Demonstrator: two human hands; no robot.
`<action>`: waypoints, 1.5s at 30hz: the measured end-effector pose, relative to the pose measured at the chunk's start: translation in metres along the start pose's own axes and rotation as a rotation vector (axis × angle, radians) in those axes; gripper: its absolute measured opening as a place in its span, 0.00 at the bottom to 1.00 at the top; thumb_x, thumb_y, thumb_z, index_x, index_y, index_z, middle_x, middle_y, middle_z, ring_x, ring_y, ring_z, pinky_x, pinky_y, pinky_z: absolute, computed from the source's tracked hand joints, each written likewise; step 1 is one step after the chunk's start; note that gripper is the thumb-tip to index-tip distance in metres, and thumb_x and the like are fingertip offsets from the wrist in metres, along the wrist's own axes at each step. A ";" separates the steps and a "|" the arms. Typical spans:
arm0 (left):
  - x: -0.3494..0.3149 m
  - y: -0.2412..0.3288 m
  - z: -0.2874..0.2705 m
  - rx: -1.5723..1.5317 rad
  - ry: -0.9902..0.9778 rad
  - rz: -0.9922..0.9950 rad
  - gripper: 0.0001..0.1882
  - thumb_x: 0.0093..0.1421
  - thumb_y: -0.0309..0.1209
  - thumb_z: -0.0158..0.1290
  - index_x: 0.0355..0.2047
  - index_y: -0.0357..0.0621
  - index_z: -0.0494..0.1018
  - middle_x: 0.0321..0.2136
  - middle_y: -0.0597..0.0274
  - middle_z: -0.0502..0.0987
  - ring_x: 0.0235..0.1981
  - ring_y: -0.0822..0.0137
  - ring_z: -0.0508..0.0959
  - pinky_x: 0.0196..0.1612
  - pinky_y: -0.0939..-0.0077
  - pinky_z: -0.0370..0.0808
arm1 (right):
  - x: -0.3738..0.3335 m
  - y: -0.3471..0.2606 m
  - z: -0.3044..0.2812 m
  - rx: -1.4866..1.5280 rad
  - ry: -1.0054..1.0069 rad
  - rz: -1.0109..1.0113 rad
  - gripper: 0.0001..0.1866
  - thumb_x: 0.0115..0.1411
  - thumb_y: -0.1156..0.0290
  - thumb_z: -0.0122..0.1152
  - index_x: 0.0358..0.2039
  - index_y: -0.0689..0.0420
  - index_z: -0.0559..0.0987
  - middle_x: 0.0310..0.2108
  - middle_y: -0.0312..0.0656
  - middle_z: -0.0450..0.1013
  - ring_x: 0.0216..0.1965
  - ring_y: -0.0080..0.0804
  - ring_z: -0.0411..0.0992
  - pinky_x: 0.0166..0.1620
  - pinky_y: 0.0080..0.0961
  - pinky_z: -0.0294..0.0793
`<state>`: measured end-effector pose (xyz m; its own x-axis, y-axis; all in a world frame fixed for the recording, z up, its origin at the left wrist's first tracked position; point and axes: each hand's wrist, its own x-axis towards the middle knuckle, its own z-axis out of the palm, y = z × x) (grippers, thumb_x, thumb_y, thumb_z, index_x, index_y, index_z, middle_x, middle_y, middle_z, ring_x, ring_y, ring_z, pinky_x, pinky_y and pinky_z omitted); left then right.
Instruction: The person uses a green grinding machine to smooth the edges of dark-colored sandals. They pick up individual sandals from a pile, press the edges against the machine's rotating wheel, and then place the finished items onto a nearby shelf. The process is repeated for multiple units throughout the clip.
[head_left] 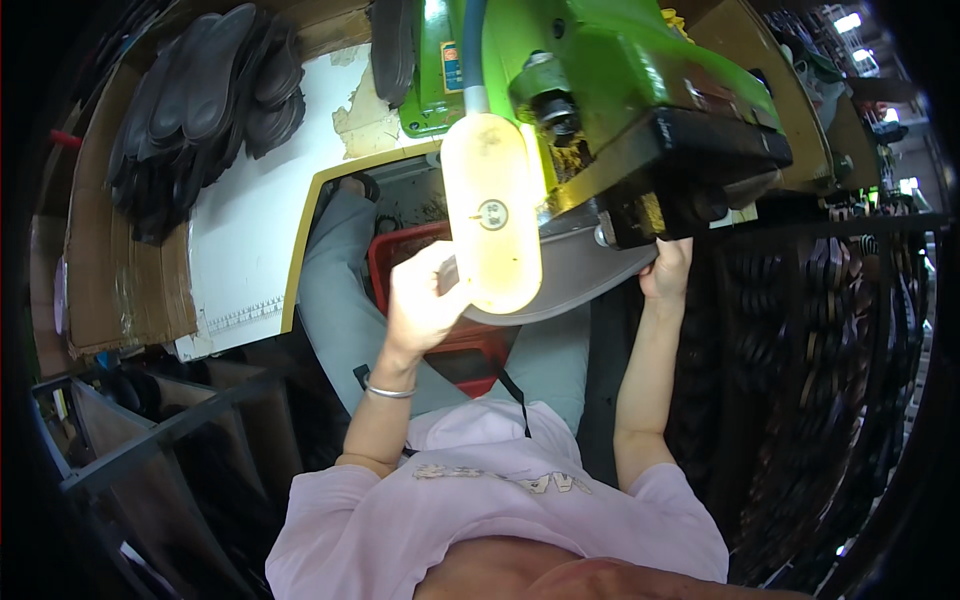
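Observation:
A grey shoe sole (590, 270) spans my two hands, below the dark head of a green machine (620, 70). My left hand (425, 295) is closed on the sole's left end, thumb toward the lit lamp. At the other end, my right hand (668, 270) grips the edge with its fingers bent. Part of the sole lies behind the glowing oval lamp (492, 190), and the machine's black block (690, 165) covers its upper right edge. Where the sole meets the machine is hidden.
Stacks of dark soles (200, 80) fill a cardboard box (130, 285) at the left, on a white table (240, 220) with a yellow edge. Below my hands, a red bin (470, 365) sits between my legs. Racks of dark soles (790, 350) stand at the right.

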<state>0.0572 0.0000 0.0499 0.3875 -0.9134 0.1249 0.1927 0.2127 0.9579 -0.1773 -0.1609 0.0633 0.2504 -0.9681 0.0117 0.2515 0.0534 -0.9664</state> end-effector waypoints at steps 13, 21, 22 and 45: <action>-0.034 0.007 -0.070 0.175 0.076 -0.080 0.11 0.53 0.18 0.58 0.37 0.33 0.73 0.31 0.62 0.77 0.33 0.75 0.76 0.39 0.81 0.73 | -0.036 0.027 0.041 -0.017 -0.146 -0.056 0.22 0.58 0.75 0.56 0.53 0.64 0.68 0.36 0.38 0.71 0.20 0.15 0.65 0.15 0.12 0.61; -0.001 -0.015 0.031 0.239 0.066 0.174 0.08 0.55 0.18 0.51 0.36 0.32 0.72 0.32 0.59 0.76 0.33 0.73 0.75 0.39 0.79 0.72 | 0.028 -0.004 -0.007 0.116 0.058 -0.126 0.15 0.59 0.77 0.51 0.48 0.64 0.71 0.38 0.39 0.72 0.38 0.23 0.72 0.41 0.18 0.72; 0.000 -0.016 0.032 0.211 0.085 0.158 0.08 0.54 0.18 0.51 0.36 0.32 0.71 0.32 0.59 0.76 0.33 0.73 0.75 0.40 0.80 0.72 | 0.029 -0.005 -0.004 0.130 0.055 -0.107 0.15 0.59 0.77 0.51 0.47 0.64 0.71 0.38 0.39 0.72 0.38 0.24 0.72 0.41 0.18 0.72; 0.011 -0.035 0.032 0.222 0.054 0.188 0.13 0.52 0.22 0.56 0.38 0.30 0.72 0.30 0.58 0.77 0.33 0.74 0.76 0.40 0.78 0.74 | 0.021 -0.011 -0.013 -0.028 0.167 -0.159 0.13 0.61 0.73 0.53 0.46 0.62 0.71 0.37 0.35 0.72 0.34 0.18 0.70 0.34 0.13 0.68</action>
<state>0.0259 -0.0285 0.0265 0.4459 -0.8442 0.2976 -0.0870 0.2900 0.9531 -0.1867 -0.1854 0.0704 0.0511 -0.9910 0.1239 0.2491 -0.1075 -0.9625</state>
